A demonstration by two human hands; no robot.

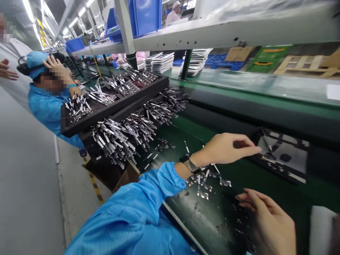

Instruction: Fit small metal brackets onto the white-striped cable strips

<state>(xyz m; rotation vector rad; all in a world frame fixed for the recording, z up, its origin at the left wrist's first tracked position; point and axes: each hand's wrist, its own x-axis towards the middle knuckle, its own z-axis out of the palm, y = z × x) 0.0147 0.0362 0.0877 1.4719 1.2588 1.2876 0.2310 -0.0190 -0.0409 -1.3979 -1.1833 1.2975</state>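
Fingers (251,151) of our left hand (225,148), nearer than our right hand (273,219), curl at the left edge of the black-framed plate (290,152), its length running left to right, though we cannot tell whether either hand grips anything.

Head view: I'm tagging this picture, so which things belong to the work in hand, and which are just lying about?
Likely part of the work:
left hand, fingertips near the black-framed panel
right hand, grip unclear
loose strip parts
black tray of similar strips

Apparently just nearby:
blue bin
white stacks
green crate
cardboard box
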